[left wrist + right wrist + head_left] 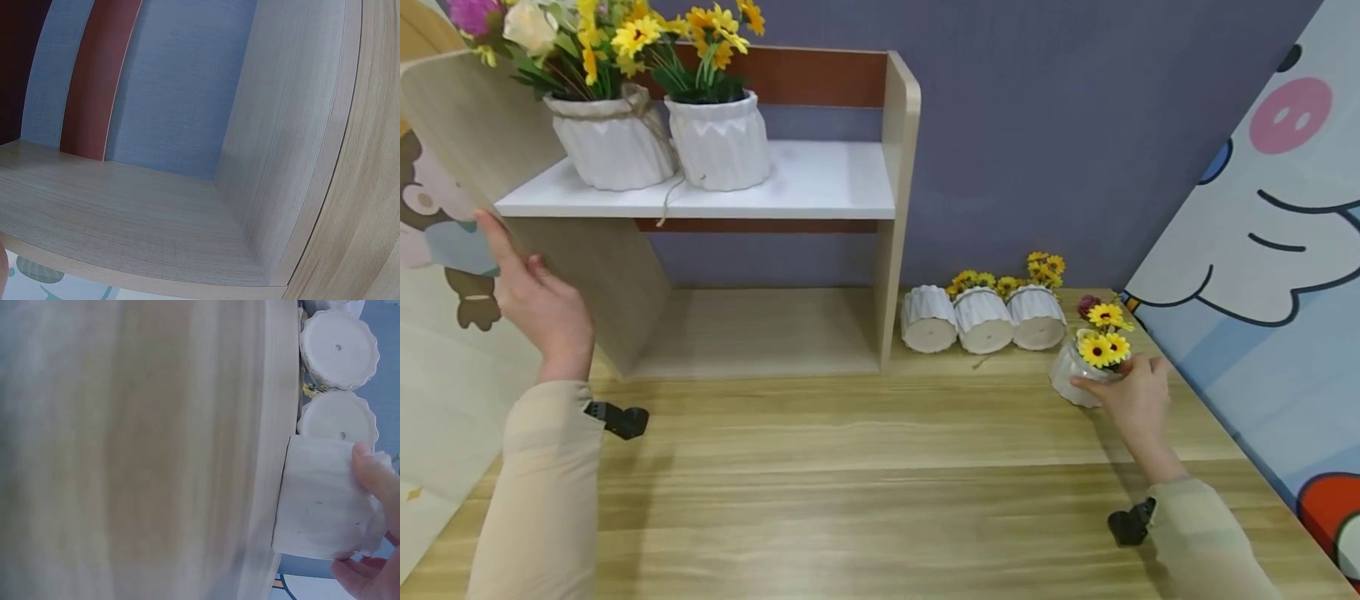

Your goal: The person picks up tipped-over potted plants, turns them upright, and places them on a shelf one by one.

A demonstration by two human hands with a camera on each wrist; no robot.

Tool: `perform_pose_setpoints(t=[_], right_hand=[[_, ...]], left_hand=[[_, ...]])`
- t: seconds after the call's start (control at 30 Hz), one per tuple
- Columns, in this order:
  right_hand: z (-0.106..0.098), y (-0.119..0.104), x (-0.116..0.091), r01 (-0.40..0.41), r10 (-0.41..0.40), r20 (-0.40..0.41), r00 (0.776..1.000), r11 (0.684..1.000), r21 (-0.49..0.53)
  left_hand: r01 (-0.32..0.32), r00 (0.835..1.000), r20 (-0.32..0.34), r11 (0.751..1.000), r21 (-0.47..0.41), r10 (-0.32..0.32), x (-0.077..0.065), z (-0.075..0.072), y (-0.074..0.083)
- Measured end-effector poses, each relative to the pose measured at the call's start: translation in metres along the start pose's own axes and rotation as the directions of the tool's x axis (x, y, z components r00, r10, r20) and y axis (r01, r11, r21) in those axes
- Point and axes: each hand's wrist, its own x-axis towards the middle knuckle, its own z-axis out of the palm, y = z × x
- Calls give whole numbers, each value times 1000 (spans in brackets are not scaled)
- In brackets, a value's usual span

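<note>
Head view: broad surface (865, 500) in front of the shelf (831, 177), where two pots (721, 150) of flowers stand. Three more pots (985, 325) lie alongside, bases outward. Near the surface's right edge, the right hand (1138, 400) pinches a flowerpot (1070, 377) with yellow blooms (1101, 346) in it; the left hand (546, 304), index finger straight, is by the shelf's left side.

Left wrist: the shelf's lower bay (137, 212).

Right wrist: thumb and fingers grip the flowerpot.

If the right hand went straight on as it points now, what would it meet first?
With the held flowerpot leading, the right hand would probably meet the rightmost pot lying on its side; the depth between is unclear.
</note>
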Motion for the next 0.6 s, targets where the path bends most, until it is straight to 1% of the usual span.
perform_pose_setpoints(t=[0.1,0.3,0.37,0.47,0.53,0.6], right_hand=[[-2,-1,0,14,-14,-16,1000,1000,2],[-8,1,-2,94,-95,-51,994,995,-12],[-10,1,-2,105,-106,-48,993,994,-23],[-13,2,-1,77,-77,-11,997,997,-17],[-15,2,0,54,-54,36,998,998,-10],[-17,2,3,58,-55,102,993,998,-21]], left_hand=[[3,1000,0,1000,4,-3,1,0,0],[5,1000,-9,1000,3,-5,1,0,1],[0,1000,-11,1000,4,0,0,0,1],[-7,1000,-15,1000,10,7,0,0,1],[-8,1000,-18,1000,13,8,0,0,1],[-6,1000,-21,1000,16,7,1,0,1]])
